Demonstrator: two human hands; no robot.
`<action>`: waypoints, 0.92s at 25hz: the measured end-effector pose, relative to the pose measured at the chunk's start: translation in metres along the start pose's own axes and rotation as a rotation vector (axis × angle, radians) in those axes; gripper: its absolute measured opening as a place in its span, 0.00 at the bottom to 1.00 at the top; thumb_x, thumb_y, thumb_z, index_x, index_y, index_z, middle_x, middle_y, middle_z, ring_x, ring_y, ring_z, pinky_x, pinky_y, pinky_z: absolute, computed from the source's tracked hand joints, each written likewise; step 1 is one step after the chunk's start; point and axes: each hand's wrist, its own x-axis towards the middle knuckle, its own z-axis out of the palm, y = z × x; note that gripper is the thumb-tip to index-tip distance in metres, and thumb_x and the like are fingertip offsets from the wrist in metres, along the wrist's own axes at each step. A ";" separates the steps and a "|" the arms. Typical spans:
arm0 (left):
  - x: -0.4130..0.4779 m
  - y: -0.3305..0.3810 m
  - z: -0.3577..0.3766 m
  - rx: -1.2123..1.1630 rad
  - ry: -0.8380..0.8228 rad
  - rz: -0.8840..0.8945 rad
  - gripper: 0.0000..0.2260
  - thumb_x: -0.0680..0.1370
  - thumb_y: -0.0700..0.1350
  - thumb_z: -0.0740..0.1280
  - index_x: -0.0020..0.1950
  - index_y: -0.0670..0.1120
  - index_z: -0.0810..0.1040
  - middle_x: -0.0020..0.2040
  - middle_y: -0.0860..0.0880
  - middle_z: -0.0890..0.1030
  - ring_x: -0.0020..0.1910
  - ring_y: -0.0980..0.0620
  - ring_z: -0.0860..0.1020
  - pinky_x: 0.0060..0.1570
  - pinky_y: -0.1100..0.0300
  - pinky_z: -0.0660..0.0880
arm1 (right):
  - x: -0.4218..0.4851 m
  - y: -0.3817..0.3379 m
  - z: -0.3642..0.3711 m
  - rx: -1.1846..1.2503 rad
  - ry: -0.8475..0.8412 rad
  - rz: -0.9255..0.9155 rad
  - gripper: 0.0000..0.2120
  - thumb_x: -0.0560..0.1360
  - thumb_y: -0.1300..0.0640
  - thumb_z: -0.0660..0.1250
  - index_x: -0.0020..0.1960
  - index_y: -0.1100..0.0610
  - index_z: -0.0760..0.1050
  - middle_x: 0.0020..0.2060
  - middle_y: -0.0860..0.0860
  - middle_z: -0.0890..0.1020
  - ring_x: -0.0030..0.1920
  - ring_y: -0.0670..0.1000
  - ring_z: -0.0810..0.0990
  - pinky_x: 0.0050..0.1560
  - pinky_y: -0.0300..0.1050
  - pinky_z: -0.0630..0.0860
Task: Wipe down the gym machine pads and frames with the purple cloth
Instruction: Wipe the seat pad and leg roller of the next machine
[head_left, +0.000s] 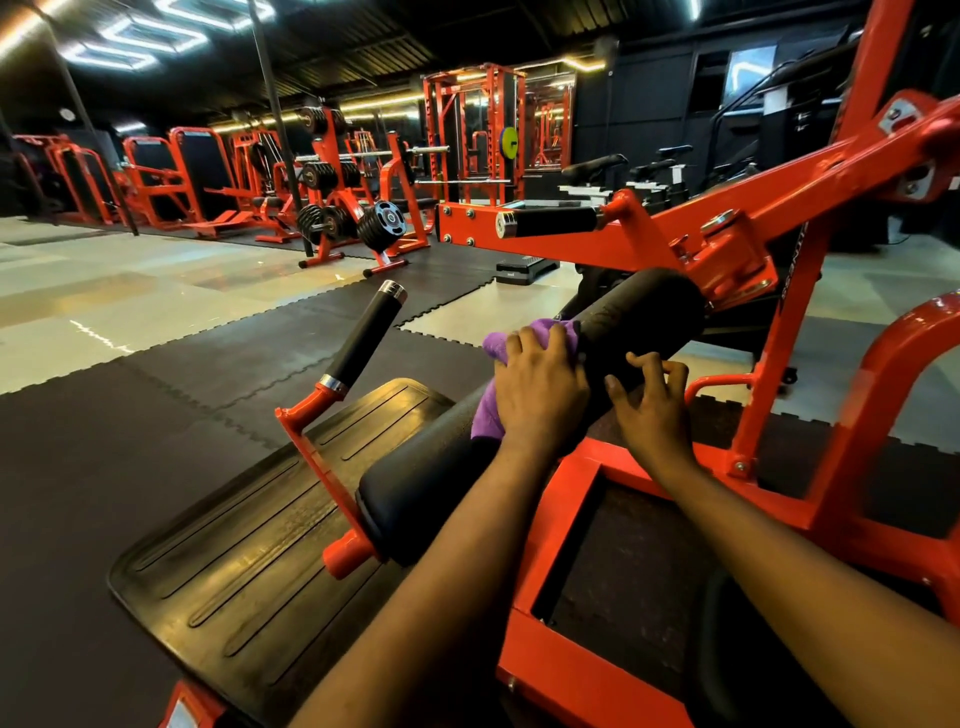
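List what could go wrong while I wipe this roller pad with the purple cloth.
1. The roller pad is round and may turn under the left hand. The right hand touches it only with bent fingers, so the stroke could slip.
2. The purple cloth is bunched and hangs off the near side, so it may miss patches or slide off.
3. The red bracket sits close to the pad's far end, so knuckles could knock it.

Left hand (540, 397) palm-down, fingers spread; right hand (652, 408) loosely curled, arms outstretched
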 end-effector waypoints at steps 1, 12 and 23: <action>0.002 -0.004 -0.004 -0.034 -0.058 0.020 0.19 0.81 0.57 0.58 0.68 0.48 0.70 0.66 0.39 0.71 0.67 0.39 0.67 0.62 0.42 0.71 | 0.001 0.001 -0.002 -0.009 -0.006 0.000 0.16 0.80 0.55 0.69 0.64 0.60 0.74 0.63 0.61 0.69 0.58 0.58 0.77 0.52 0.41 0.69; -0.057 -0.122 -0.023 -0.171 -0.085 -0.146 0.16 0.85 0.52 0.53 0.67 0.48 0.73 0.62 0.42 0.79 0.57 0.43 0.78 0.53 0.48 0.76 | -0.012 -0.113 0.044 -0.239 -0.082 -0.192 0.24 0.80 0.39 0.57 0.73 0.46 0.71 0.78 0.55 0.62 0.77 0.60 0.59 0.74 0.60 0.59; -0.068 -0.116 -0.024 -0.033 0.037 -0.134 0.13 0.84 0.50 0.53 0.53 0.47 0.75 0.46 0.47 0.78 0.42 0.49 0.75 0.46 0.48 0.75 | 0.056 -0.091 0.038 -0.488 -0.136 -0.085 0.17 0.79 0.49 0.64 0.66 0.49 0.77 0.73 0.51 0.72 0.73 0.56 0.66 0.76 0.56 0.59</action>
